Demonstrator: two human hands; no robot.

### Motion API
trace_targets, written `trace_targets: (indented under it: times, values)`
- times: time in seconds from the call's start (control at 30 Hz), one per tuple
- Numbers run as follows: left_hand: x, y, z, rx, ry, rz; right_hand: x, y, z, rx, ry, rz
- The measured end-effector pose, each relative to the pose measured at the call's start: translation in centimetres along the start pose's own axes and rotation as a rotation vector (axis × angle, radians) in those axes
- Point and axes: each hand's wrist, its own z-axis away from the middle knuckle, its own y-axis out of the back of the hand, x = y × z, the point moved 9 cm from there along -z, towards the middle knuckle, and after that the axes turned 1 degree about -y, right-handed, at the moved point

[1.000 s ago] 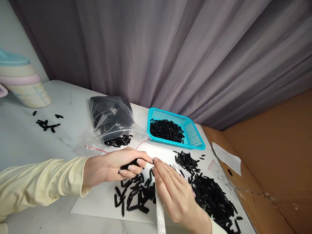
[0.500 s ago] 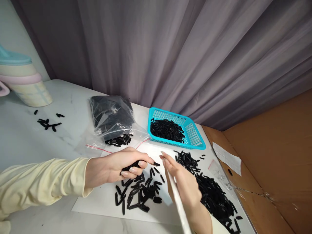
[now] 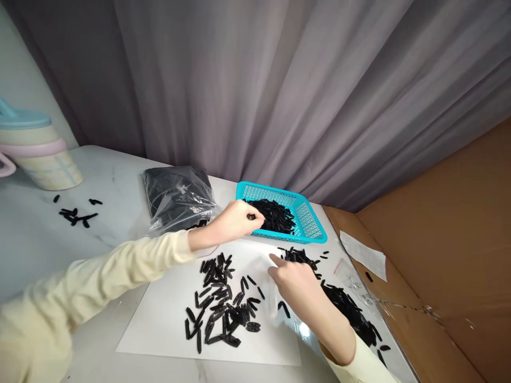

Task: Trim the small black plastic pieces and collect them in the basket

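Observation:
My left hand is over the left side of the blue basket, fingers curled closed. Something dark shows inside the curl, too small to make out. Inside the basket lies a heap of small black elongated pieces. Above the right part of the white sheet, my right hand has its index finger extended and its other fingers folded. A blurred, thin white strip hangs below it, apparently held. On the sheet between my arms are scattered black pieces.
A clear bag of black pieces lies behind my left forearm. More black pieces are heaped at the right, near a clear plastic bag. A lidded tumbler stands far left, and a paper slip lies beyond the right edge.
My left hand has moved from above the sheet up to the basket. A cluster of black pieces now shows where it was. My right hand has turned, and the white strip is lower.

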Motion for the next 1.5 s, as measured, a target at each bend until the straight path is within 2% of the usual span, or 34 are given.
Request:
trace_targets:
  times: [0.1,0.2,0.27,0.33,0.43,0.57,0.7,0.77,0.8,0.83,0.93,1.0,1.13,1.23,1.37,1.5]
  values:
    - [-0.3,-1.7,-4.3,-0.045,-0.031,-0.059,-0.6,-0.2,-0.2,0.042,0.056,-0.012]
    - [-0.6,-2.9,-6.0,-0.092,-0.044,-0.098,0.2,1.0,0.2,0.118,0.038,-0.034]
    - [-0.7,-3.2,-5.8,-0.129,-0.054,-0.095,1.4,2.4,0.9,0.210,-0.007,-0.084]
    - [-0.7,-3.3,-5.2,-0.157,-0.073,-0.079,2.5,4.3,1.8,0.375,-0.039,-0.190]
    - [-0.9,-2.6,-5.0,-0.123,-0.079,-0.069,3.6,6.8,3.5,0.624,-0.033,-0.341]
    - [-0.4,-2.0,-5.0,-0.087,-0.058,-0.006,3.7,7.9,4.4,0.719,-0.018,-0.392]
    - [1.9,-3.1,-1.7,-0.229,-0.051,0.138,3.6,8.7,5.0,0.786,-0.007,-0.557]
    - [2.9,-3.7,0.8,-0.310,-0.046,0.214,3.8,8.8,5.2,0.774,-0.030,-0.725]
    - [3.3,-4.4,2.3,-0.407,-0.012,0.355,3.9,8.7,5.1,0.747,-0.046,-0.810]
    - [3.6,-4.9,3.5,-0.475,0.011,0.464,3.8,8.5,5.0,0.698,-0.056,-0.887]
    - [3.7,-5.1,5.7,-0.523,0.035,0.565,2.4,8.0,4.6,0.496,0.022,-1.052]
    - [3.8,-5.3,6.3,-0.558,0.019,0.572,1.1,8.1,4.7,0.410,0.147,-1.095]
    - [3.9,-5.4,6.6,-0.590,0.025,0.602,-0.3,8.9,5.4,0.399,0.309,-1.019]
    - [4.0,-5.8,7.0,-0.652,0.043,0.610,-0.4,8.6,5.3,0.351,0.309,-0.986]
    - [4.1,-6.1,7.8,-0.721,0.061,0.583,-0.3,7.9,4.9,0.275,0.277,-1.062]
    - [4.3,-5.5,8.3,-0.753,0.100,0.573,-0.1,8.1,4.9,0.289,0.264,-1.172]
